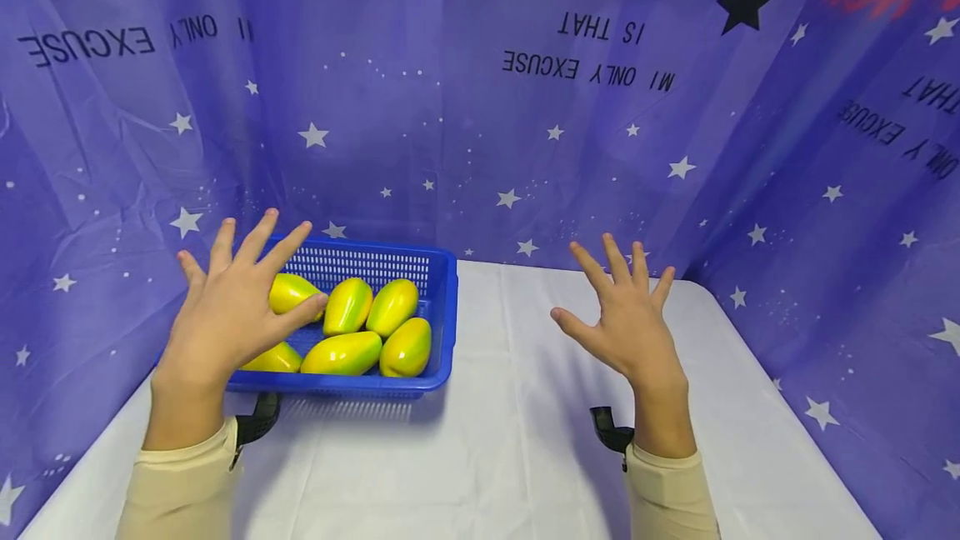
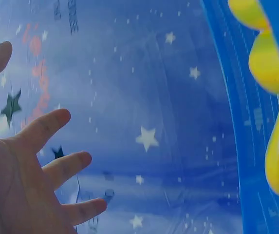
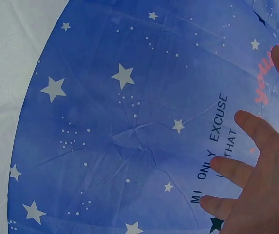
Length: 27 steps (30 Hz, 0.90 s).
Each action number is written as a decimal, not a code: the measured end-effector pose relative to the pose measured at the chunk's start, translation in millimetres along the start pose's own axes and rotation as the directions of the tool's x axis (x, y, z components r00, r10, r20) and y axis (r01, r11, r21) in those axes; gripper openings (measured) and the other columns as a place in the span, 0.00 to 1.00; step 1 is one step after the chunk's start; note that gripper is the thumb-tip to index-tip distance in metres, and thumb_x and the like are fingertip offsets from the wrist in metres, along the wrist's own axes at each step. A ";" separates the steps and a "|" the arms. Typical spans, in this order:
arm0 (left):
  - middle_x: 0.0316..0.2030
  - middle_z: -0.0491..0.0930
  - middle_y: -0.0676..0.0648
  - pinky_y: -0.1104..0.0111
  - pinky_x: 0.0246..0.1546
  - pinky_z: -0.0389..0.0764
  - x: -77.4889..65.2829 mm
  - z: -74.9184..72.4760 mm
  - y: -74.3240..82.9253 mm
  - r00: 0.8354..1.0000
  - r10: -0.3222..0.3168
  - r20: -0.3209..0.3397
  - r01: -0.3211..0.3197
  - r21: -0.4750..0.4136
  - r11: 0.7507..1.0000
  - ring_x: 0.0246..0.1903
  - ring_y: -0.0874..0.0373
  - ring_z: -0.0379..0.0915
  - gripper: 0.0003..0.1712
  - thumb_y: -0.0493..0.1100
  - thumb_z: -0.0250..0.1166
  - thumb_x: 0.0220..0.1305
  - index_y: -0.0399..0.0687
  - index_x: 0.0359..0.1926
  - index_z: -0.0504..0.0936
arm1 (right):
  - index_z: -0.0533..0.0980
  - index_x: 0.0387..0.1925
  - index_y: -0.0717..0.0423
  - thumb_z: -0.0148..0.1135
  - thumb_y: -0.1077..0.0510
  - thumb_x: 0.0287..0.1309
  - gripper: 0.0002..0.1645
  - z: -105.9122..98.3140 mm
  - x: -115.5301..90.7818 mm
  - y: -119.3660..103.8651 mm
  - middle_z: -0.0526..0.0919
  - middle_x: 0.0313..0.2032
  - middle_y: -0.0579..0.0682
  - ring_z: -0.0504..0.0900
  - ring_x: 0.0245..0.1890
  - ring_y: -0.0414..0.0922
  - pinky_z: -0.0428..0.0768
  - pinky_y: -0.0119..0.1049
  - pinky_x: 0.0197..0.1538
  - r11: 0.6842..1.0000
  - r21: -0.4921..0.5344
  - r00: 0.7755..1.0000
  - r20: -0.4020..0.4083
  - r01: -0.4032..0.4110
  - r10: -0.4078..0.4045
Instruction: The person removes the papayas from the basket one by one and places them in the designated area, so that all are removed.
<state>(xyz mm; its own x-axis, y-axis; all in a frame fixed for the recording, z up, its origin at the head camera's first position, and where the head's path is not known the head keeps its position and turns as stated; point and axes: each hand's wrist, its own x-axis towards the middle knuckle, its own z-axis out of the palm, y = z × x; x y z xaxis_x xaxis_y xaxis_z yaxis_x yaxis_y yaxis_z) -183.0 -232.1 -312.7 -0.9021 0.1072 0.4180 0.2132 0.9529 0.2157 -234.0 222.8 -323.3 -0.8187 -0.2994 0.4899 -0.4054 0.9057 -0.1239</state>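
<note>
A blue plastic basket (image 1: 442,332) stands on the left of the table, with several yellow-green mangoes (image 1: 342,353) lying in it. Over the basket's left part my left hand (image 1: 228,315) is raised with its fingers spread, holding nothing and hiding part of the mangoes behind it. To the right, above the white tabletop, my right hand (image 1: 630,323) is also raised, fingers spread and palm bare of any object. The left wrist view shows spread fingers (image 2: 64,168) beside the basket wall (image 2: 234,122). In the right wrist view, straight fingers (image 3: 232,170) stand out against the curtain.
A white cloth (image 1: 487,440) covers the table. Purple-blue curtains (image 1: 480,148) with stars and printed words rise at the back and both sides. A black wrist mount (image 1: 258,419) sits on the left forearm, and another black mount (image 1: 611,432) on the right.
</note>
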 end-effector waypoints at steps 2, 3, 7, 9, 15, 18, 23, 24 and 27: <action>0.76 0.38 0.42 0.25 0.49 0.22 -1.4 -3.9 -7.2 1.000 -0.024 0.002 0.024 -0.028 0.999 0.71 0.31 0.22 0.50 0.71 0.57 0.60 0.68 0.77 0.46 | 0.53 0.75 0.28 0.54 0.23 0.52 0.51 -1.3 1.5 -0.5 0.48 0.75 0.54 0.34 0.73 0.63 0.20 0.70 0.58 1.000 0.000 1.000 -0.001 0.002 -0.002; 0.76 0.37 0.43 0.25 0.49 0.22 -2.2 -5.3 -11.0 0.999 -0.035 0.008 0.035 -0.049 0.998 0.71 0.31 0.21 0.49 0.70 0.57 0.61 0.68 0.77 0.46 | 0.53 0.75 0.28 0.54 0.23 0.52 0.51 -1.5 2.1 -0.8 0.48 0.75 0.54 0.35 0.73 0.63 0.21 0.71 0.58 1.000 0.001 1.000 -0.001 0.004 -0.004; 0.76 0.35 0.43 0.23 0.47 0.24 -6.7 -7.1 -30.9 0.995 -0.085 0.048 0.091 -0.145 0.985 0.70 0.29 0.19 0.48 0.67 0.57 0.63 0.68 0.77 0.44 | 0.52 0.75 0.28 0.54 0.23 0.52 0.51 -0.4 3.2 -2.0 0.49 0.75 0.55 0.36 0.73 0.64 0.24 0.73 0.59 1.000 0.004 1.000 0.007 0.006 -0.007; 0.76 0.33 0.42 0.23 0.45 0.24 -10.0 -5.2 -44.5 0.989 -0.119 0.086 0.134 -0.192 0.972 0.69 0.29 0.17 0.47 0.66 0.55 0.65 0.69 0.77 0.42 | 0.53 0.75 0.28 0.54 0.23 0.52 0.51 0.7 2.4 -2.1 0.50 0.75 0.55 0.37 0.73 0.64 0.25 0.73 0.59 1.000 0.007 1.000 0.012 0.005 -0.005; 0.75 0.33 0.35 0.27 0.56 0.29 -21.6 7.1 -93.8 0.980 -0.140 0.144 0.182 -0.342 0.922 0.69 0.27 0.22 0.42 0.58 0.52 0.71 0.65 0.78 0.41 | 0.53 0.75 0.29 0.54 0.23 0.52 0.51 2.1 -1.4 -0.6 0.50 0.75 0.56 0.37 0.73 0.65 0.26 0.74 0.58 1.000 0.000 0.999 0.036 -0.003 0.003; 0.74 0.37 0.33 0.34 0.62 0.31 -24.8 16.0 -115.4 0.979 -0.109 0.175 0.178 -0.455 0.872 0.71 0.30 0.28 0.39 0.54 0.50 0.73 0.63 0.78 0.41 | 0.53 0.75 0.30 0.55 0.24 0.52 0.51 0.6 -1.2 0.3 0.51 0.74 0.56 0.39 0.72 0.66 0.26 0.74 0.59 1.000 0.000 1.000 0.026 -0.001 0.001; 0.74 0.36 0.33 0.29 0.58 0.35 -29.9 32.1 -136.3 0.943 -0.124 0.310 0.287 -0.562 0.776 0.69 0.26 0.29 0.39 0.56 0.45 0.73 0.66 0.77 0.37 | 0.52 0.75 0.29 0.56 0.25 0.53 0.51 -1.9 1.2 -0.6 0.52 0.74 0.57 0.40 0.72 0.65 0.25 0.73 0.59 1.000 0.006 0.999 0.034 0.000 0.000; 0.75 0.34 0.34 0.27 0.56 0.35 -30.4 35.4 -138.3 0.934 -0.132 0.332 0.310 -0.570 0.761 0.69 0.25 0.28 0.39 0.56 0.45 0.73 0.68 0.77 0.37 | 0.52 0.75 0.29 0.56 0.25 0.53 0.51 -2.5 1.6 -1.0 0.53 0.74 0.57 0.41 0.72 0.65 0.25 0.73 0.59 1.000 0.006 0.999 0.039 -0.002 0.001; 0.76 0.33 0.40 0.29 0.58 0.34 -30.8 45.2 -142.5 0.928 -0.146 0.342 0.339 -0.619 0.708 0.71 0.30 0.27 0.40 0.55 0.50 0.71 0.72 0.77 0.39 | 0.54 0.75 0.31 0.56 0.25 0.53 0.51 -5.0 2.5 -1.8 0.54 0.73 0.58 0.42 0.72 0.65 0.25 0.73 0.59 1.000 0.008 0.999 0.050 -0.004 0.003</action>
<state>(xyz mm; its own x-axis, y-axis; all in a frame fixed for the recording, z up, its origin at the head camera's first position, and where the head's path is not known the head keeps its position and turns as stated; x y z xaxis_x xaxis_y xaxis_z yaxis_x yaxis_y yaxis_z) -202.5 -358.4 -396.1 -0.9968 0.0574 0.0550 0.0773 0.5356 0.8409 -233.3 221.9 -317.5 -0.8394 -0.3110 0.4457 -0.4054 0.9045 -0.1323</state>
